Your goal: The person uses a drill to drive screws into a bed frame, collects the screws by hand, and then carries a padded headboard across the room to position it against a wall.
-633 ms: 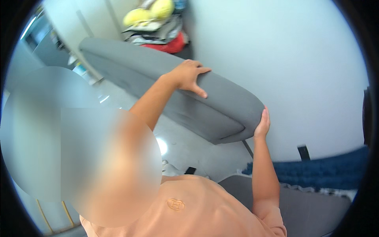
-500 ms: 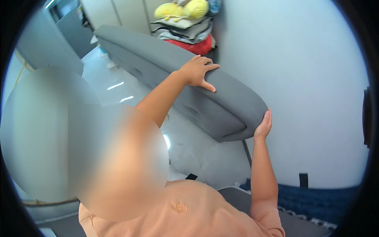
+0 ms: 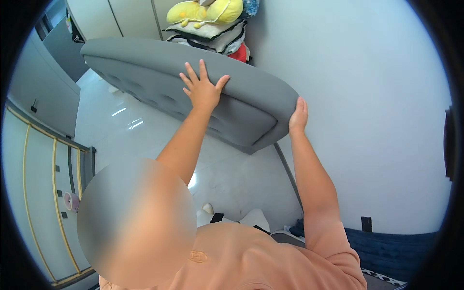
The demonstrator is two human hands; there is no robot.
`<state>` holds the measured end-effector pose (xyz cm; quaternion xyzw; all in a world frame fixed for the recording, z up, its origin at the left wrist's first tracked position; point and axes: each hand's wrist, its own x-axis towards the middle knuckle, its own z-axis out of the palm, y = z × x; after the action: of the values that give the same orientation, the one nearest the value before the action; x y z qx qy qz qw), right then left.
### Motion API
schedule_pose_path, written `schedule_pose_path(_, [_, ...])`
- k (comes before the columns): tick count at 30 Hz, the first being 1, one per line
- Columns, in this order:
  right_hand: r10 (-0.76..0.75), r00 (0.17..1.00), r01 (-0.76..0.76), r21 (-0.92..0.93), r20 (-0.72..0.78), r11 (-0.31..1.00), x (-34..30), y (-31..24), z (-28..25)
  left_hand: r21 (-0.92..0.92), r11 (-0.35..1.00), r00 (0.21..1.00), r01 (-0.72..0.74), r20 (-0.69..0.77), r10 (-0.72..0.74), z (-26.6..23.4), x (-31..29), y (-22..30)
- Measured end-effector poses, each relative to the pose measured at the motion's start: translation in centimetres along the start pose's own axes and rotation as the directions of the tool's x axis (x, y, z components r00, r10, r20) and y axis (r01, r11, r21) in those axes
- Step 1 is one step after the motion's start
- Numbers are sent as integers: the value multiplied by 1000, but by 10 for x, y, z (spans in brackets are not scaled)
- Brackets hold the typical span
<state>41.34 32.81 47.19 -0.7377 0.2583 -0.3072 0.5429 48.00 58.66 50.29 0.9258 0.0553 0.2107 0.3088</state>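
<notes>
Set apart, the left hand (image 3: pixel 204 94) lies spread on the grey padded panel (image 3: pixel 251 79) ahead, the right hand (image 3: pixel 298 117) against its near end, grip unclear; its long axis runs away leftward.

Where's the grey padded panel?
Head view, upper middle: the grey padded panel is by the smooth pale wall, left hand over its border, right hand at its right end.

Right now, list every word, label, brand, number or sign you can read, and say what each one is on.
No readable words, labels or numbers anywhere.
Peach shirt: a small stitched emblem, too small and slanted to read.
Grey padded panel: no lettering shows.
Yellow plush: no lettering shows.
</notes>
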Motion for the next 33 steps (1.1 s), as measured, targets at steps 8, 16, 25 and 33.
schedule_pose_path(8, [-130,688,162,24,714,987,104,-3,10,-64,993,990,103,-91,-109,24,41,16])
schedule_pose_path(16, [-326,196,61,321,925,945,135,-32,37,-560,791,854,247,-260,-451,75,-37,74])
schedule_pose_path(25, [-631,70,219,605,772,765,101,-48,68,-816,551,756,174,-248,-606,80,-97,137])
schedule_pose_path(33, [-588,-140,283,602,796,747,47,-65,118,-845,533,623,44,-394,-676,55,-97,115])
